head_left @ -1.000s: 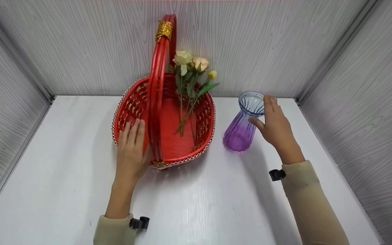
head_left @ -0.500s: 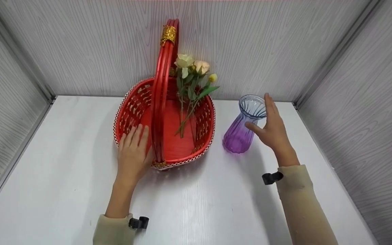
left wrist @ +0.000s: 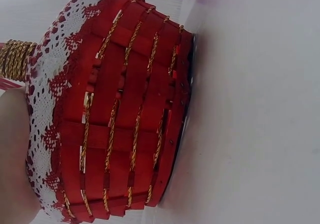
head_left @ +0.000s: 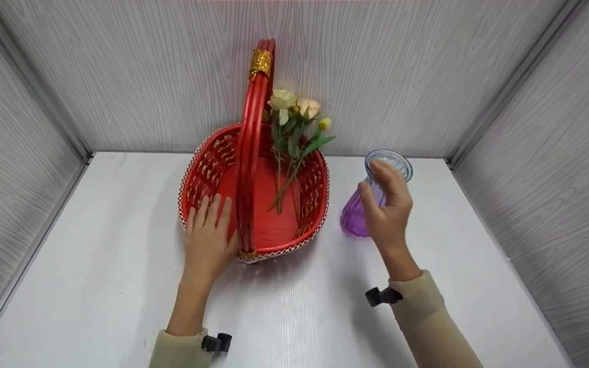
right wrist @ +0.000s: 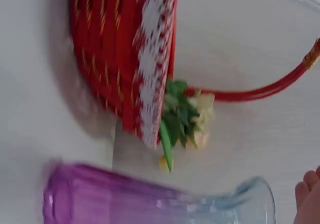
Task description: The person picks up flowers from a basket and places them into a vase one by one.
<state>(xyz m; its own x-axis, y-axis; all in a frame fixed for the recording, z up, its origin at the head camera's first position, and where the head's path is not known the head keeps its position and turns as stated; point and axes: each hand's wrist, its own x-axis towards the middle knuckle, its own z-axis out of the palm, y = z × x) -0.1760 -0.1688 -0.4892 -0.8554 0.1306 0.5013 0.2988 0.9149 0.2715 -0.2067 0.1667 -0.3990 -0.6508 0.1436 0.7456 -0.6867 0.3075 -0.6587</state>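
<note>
A red woven basket (head_left: 274, 230) with a tall arched handle (head_left: 250, 122) and lace-trimmed rim stands on the white table. My left hand (head_left: 207, 250) rests over its near-left rim, fingers extended down into it. White and pale peach flowers (head_left: 294, 110) with green leaves lean inside, their stems on the basket floor. Right of the basket stands a ribbed glass vase (head_left: 358, 217), blue at the mouth and purple at the base. My right hand (head_left: 390, 207), fingers loosely bent, overlaps the vase in the head view. In the right wrist view a gap separates its fingertips (right wrist: 302, 191) from the vase mouth.
Grey wood-grain panels rise behind the white table (head_left: 294, 317) and on both sides. The flower heads come close to the back panel (head_left: 376, 76). A black wrist band mount (head_left: 384, 295) sits on each sleeve.
The right hand has moved left and nearer the body, from beside the vase's mouth to in front of it, its fingers bending. The left hand stays on the rim. The head view has shifted slightly.
</note>
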